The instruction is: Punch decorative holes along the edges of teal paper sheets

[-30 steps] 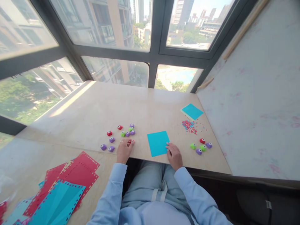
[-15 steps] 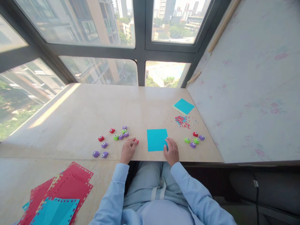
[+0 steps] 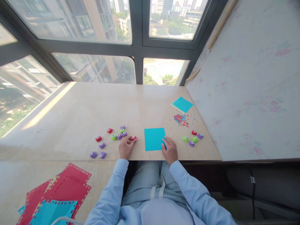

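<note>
My left hand [image 3: 125, 147] rests on the wooden table [image 3: 82, 112] with its fingertips touching a small red punch [image 3: 133, 137]. My right hand [image 3: 169, 149] lies flat with its fingers on the right edge of a blue square paper [image 3: 153, 138]. Left of the red punch lies a loose group of red, green and purple punches [image 3: 117, 135]. A smaller cluster of punches [image 3: 193, 138] sits right of my right hand.
A stack of blue paper squares [image 3: 182, 104] and a pile of red and blue confetti [image 3: 181, 119] lie at the back right. Punched red and blue sheets [image 3: 56, 195] lie on the lower surface at left. A pale wall stands at right, windows behind.
The view has tilted and shifted. My left hand still touches the red punch, which sits slightly further from the table's edge. My right hand stays on the blue paper.
</note>
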Motion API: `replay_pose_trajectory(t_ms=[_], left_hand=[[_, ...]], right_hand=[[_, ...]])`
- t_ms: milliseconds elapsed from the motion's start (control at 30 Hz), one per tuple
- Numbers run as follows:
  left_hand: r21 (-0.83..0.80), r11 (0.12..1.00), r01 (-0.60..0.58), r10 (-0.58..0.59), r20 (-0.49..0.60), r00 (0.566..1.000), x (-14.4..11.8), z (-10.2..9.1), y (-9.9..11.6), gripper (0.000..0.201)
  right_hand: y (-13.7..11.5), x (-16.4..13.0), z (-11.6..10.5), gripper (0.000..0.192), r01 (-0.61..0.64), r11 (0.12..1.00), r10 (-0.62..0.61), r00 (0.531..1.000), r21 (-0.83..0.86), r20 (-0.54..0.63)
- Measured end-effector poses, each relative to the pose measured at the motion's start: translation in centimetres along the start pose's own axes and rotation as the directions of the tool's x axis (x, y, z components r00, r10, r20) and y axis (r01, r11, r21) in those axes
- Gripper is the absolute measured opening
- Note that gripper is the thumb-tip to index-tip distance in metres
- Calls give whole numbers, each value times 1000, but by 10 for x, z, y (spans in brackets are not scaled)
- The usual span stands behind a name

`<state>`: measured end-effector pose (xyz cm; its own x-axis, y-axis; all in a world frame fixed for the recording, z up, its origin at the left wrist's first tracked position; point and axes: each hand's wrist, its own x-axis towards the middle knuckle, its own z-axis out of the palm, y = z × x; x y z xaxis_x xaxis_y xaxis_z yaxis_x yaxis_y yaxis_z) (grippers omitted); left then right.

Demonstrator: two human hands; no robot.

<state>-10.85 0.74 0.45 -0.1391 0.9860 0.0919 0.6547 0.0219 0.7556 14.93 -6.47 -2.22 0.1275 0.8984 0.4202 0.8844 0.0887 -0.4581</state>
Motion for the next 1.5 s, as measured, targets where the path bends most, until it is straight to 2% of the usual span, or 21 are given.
replay_pose_trajectory(t_ms=[233,567,700,900,1300,1400,1500], left_hand=[[118,993,-22,22,6,1000,0,4,5,26],[314,936,-155,122,123,985,15,14,21,29],[375,906,-195,134,183,974,21,25,33,33],[360,906,-221,156,203,967,19,36,41,36],[257,946,-199,164,154,974,14,37,35,33],[249,951,-185,153,141,978,15,38,36,32],[242,958,-154,124,132,983,16,38,37,32]], right_hand=[[0,1,-2,32,5,999,-5,1000,31,7],[1,-2,-2,46,23,999,-24,999,39,31],[0,-1,0,41,41,999,-40,997,-12,61],[-2,0,-4,36,40,999,-39,996,-16,75],[-6,2,-13,35,41,999,-44,990,22,137],[-4,1,-13,37,26,998,-33,989,50,146],[2,3,-10,46,-40,995,28,991,88,132]])
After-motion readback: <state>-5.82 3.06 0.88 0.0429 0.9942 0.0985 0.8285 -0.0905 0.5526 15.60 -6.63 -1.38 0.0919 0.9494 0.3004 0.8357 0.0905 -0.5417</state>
